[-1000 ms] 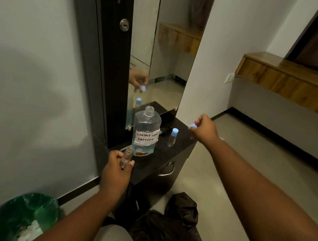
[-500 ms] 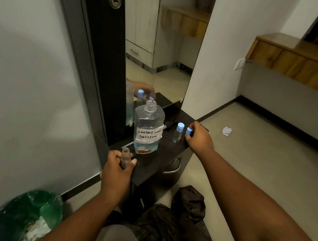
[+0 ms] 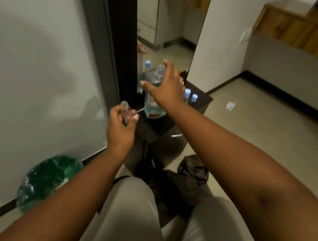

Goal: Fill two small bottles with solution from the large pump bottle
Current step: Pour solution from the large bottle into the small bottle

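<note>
The large clear bottle (image 3: 151,107) with a white label stands uncapped on the small black cabinet (image 3: 153,127) by the mirror. My right hand (image 3: 167,88) reaches over its shoulder with fingers spread, thumb to the left; whether it touches the bottle is unclear. My left hand (image 3: 120,128) grips a small clear uncapped bottle (image 3: 126,113) to the left of the cabinet's front. A second small bottle with a blue cap (image 3: 186,95) stands to the right of the big bottle. A loose blue cap (image 3: 194,97) lies beside it.
A mirror (image 3: 170,23) stands behind the cabinet and reflects the bottles. A bin lined with a green bag (image 3: 47,181) sits low left by the wall. A black bag (image 3: 191,174) lies on the floor in front of the cabinet. My grey-trousered knees fill the bottom.
My right hand set the blue cap down by the capped small bottle and moved left, up over the large bottle. My left hand kept holding the small open bottle.
</note>
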